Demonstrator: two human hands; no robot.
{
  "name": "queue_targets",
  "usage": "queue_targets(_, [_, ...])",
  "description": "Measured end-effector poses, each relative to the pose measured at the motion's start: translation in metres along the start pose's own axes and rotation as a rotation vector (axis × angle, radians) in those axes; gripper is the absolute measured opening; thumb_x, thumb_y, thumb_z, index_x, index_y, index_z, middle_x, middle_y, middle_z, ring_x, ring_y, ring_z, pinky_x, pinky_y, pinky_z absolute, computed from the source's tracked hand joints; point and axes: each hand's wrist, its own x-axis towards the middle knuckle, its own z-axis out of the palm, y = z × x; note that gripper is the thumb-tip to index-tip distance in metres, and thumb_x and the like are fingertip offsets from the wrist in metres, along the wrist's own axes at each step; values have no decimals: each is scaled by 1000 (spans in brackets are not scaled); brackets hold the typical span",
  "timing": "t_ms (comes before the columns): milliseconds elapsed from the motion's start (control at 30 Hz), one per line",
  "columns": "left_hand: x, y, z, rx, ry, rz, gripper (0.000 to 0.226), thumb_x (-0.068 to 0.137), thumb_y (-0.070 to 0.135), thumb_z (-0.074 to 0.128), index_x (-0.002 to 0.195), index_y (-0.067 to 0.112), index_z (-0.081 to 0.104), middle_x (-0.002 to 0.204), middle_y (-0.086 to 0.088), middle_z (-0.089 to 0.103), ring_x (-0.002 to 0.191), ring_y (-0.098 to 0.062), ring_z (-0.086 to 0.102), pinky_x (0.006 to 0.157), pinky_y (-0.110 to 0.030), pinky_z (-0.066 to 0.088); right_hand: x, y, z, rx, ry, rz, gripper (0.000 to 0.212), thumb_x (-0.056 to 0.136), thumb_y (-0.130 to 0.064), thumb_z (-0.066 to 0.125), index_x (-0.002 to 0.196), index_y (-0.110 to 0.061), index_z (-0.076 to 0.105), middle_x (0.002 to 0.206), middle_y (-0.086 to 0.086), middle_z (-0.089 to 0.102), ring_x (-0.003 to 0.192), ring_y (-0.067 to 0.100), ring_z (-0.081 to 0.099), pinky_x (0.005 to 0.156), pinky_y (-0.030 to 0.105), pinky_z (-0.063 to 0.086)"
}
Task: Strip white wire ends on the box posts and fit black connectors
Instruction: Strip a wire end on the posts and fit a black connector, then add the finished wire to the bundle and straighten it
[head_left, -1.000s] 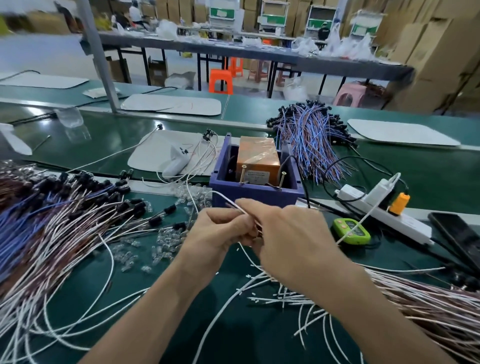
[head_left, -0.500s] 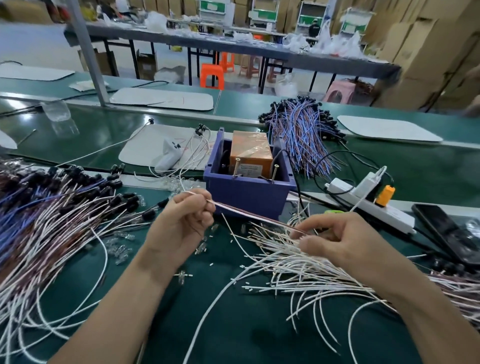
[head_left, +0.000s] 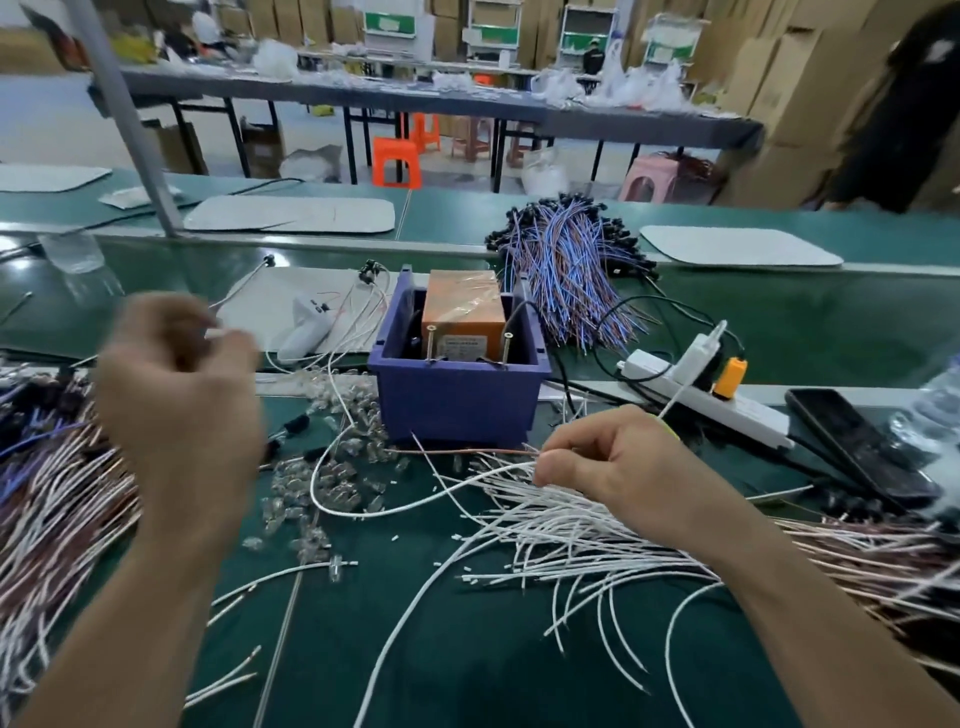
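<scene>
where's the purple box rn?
Head view, centre frame: the purple box sits just beyond the right hand, with the power strip to its right and loose clear parts to its left.

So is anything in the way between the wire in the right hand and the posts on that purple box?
Nothing visible blocks it. The right hand pinches a wire low in front of the purple box; only the box's front wall lies between, so lifting should clear it. A black cable curves near the right post.
</scene>
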Motion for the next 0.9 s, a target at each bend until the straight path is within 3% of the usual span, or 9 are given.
queue_targets(67, [-43,34,23,207,-444,310,23,79,51,62,100,42,67,93,28,66,84,11,60,68,-15,48,6,-6,4,-11,1,-19,11,93,-26,75,82,-28,79,52,-9,52,48,4,37,49,22,30])
queue_targets(133, [-81,50,44,316,-828,359,37,84,64,51,115,48,64,106,30,66,99,9,58,84,-24,50,10,-11,5,18,-25,-56,10,94,-21,73,85,-20,79,51,-15,54,46,0,39,48,14,30])
queue_targets(200, [-100,45,56,287,-1028,336,31,96,58,45,118,46,62,94,21,71,86,3,62,79,-32,53,10,-14,-2,16,-40,-84,12,94,-23,73,84,-18,78,53,-15,56,47,-1,41,48,10,31])
queue_targets(267, [-102,33,60,161,-1059,212,24,105,46,47,104,42,70,65,10,62,58,-3,52,57,-36,45,4,-10,-19,-30,-3,-62,10,90,-31,75,82,-26,78,53,-10,56,47,2,40,46,16,32])
queue_targets(333, [-99,23,60,126,-1028,153,26,104,42,54,91,40,76,55,9,51,51,-8,39,52,-34,33,-6,-1,-40,-54,43,4,8,87,-30,79,79,-32,79,54,0,58,51,9,43,51,25,33])
queue_targets(467, [-93,22,64,206,-1108,146,12,92,44,70,84,41,78,54,14,61,46,0,42,48,-18,35,-40,18,-76,-112,95,120,13,87,-21,80,78,-30,81,50,-4,56,46,4,40,48,19,32])
queue_targets(567, [-97,33,74,275,-1095,172,7,87,47,75,81,44,78,56,9,65,47,-3,45,51,-21,40,-70,28,-100,-209,166,185,13,85,-25,82,76,-33,81,51,-8,63,45,8,45,46,19,38])
queue_targets(767, [-144,63,122,302,-1179,309,11,89,41,76,78,45,77,58,17,66,46,-1,51,44,-13,40,-136,57,-140,-464,343,320,17,80,-31,85,75,-47,80,69,-28,71,71,-6,65,66,13,49])
queue_targets(900, [-180,67,159,352,-1205,460,12,89,36,73,94,47,74,74,20,72,69,-4,64,67,-27,54,-167,84,-161,-637,489,349,18,77,-20,90,82,-37,83,63,-27,62,74,-13,62,68,-3,40])
